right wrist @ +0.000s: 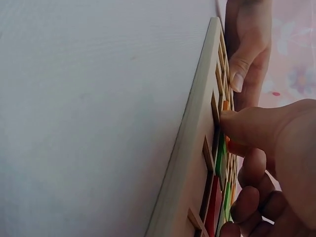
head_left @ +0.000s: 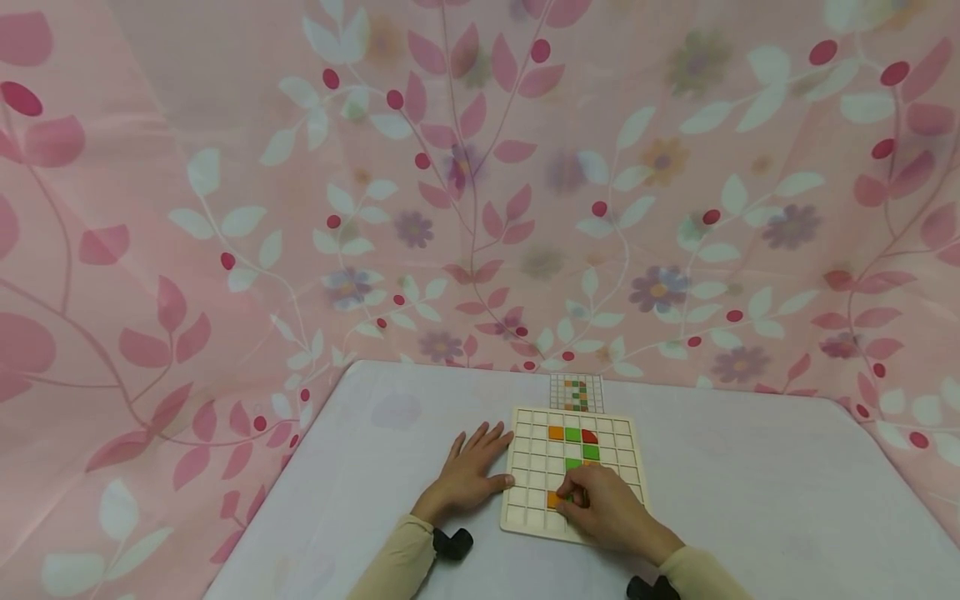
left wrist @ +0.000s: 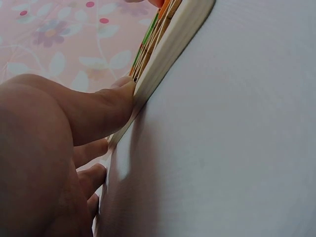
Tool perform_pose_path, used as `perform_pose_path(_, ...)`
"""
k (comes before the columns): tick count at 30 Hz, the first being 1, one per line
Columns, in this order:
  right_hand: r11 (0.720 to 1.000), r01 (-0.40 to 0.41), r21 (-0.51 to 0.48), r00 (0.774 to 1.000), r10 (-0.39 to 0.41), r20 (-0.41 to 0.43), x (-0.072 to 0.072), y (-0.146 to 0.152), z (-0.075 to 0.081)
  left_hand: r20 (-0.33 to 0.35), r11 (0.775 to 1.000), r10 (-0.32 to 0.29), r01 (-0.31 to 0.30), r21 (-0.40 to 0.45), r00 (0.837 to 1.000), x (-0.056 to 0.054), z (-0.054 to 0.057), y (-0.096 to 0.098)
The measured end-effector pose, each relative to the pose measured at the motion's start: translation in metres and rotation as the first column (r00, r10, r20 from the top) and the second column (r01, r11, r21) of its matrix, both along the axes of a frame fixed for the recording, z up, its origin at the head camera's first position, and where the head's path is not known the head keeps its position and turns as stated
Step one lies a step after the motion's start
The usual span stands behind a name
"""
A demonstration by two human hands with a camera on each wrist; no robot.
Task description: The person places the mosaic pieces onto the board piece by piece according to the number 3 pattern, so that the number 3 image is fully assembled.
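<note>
A pale wooden grid board (head_left: 528, 479) lies on the table, with orange, green and red tiles in some of its squares. My right hand (head_left: 611, 510) is over its lower middle, thumb and index finger together at an orange tile (head_left: 552, 500) in a lower row. In the right wrist view the thumb (right wrist: 247, 123) touches down beside that tile, near a green tile (right wrist: 220, 158) and a red tile (right wrist: 213, 207). My left hand (head_left: 467, 477) lies spread on the table at the board's left side, its thumb (left wrist: 116, 101) against the board's edge.
A small printed grid card (head_left: 576, 393) with coloured squares lies just beyond the board's far edge. The white tabletop (head_left: 750, 483) spreads around the board. A pink floral cloth (head_left: 480, 208) hangs behind the table.
</note>
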State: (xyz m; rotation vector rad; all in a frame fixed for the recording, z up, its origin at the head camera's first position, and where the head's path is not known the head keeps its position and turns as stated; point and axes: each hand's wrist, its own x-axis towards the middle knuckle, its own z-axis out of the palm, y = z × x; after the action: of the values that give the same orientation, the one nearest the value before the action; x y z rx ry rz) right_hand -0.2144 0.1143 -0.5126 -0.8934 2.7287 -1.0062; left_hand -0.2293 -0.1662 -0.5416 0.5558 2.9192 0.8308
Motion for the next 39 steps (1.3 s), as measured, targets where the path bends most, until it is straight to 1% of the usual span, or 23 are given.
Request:
perform_pose_path(4,0.999,-0.010,-0.035,0.999,0.011,0.037,-0.004,0.002,-0.003,0.000,1.000,0.000,0.000,-0.002,1.000,0.000,0.001,0.001)
perform_pose_path(7,0.999,0.001,-0.051,0.998,0.002,0.064,-0.005,0.002,-0.005,0.004,1.000,0.000,0.000,-0.008,1.000,0.001,0.001,0.002)
perform_pose_path(11,0.998,0.018,-0.057,0.995,-0.012,0.097,-0.005,0.003,-0.006,0.012,1.000,-0.006,0.006,-0.011,1.000,0.002,0.000,0.003)
perform_pose_path(16,0.998,0.026,-0.059,0.991,-0.018,0.131,-0.005,0.004,-0.004,-0.001,1.000,-0.021,0.021,0.006,1.000,0.002,-0.001,0.004)
perform_pose_path(18,0.998,0.028,-0.060,0.991,-0.020,0.136,-0.005,0.004,-0.003,-0.012,1.000,-0.025,0.026,0.017,1.000,0.000,-0.002,0.005)
perform_pose_path(23,0.997,0.046,-0.062,0.989,-0.037,0.145,-0.004,0.004,-0.001,-0.016,0.999,-0.030,0.030,0.023,0.999,-0.002,-0.005,0.005)
perform_pose_path(30,0.992,0.070,-0.109,0.987,-0.053,0.150,-0.004,0.004,-0.006,-0.014,0.999,-0.017,0.018,0.041,1.000,-0.003,-0.010,0.005)
perform_pose_path(34,0.989,0.072,-0.125,0.987,-0.053,0.148,-0.004,0.003,-0.008,-0.023,0.999,-0.018,0.019,0.051,1.000,-0.003,-0.010,0.002)
perform_pose_path(39,0.988,0.060,-0.144,0.991,-0.042,0.127,-0.005,0.000,-0.010,-0.024,1.000,-0.005,0.006,0.028,1.000,-0.003,-0.007,0.000)
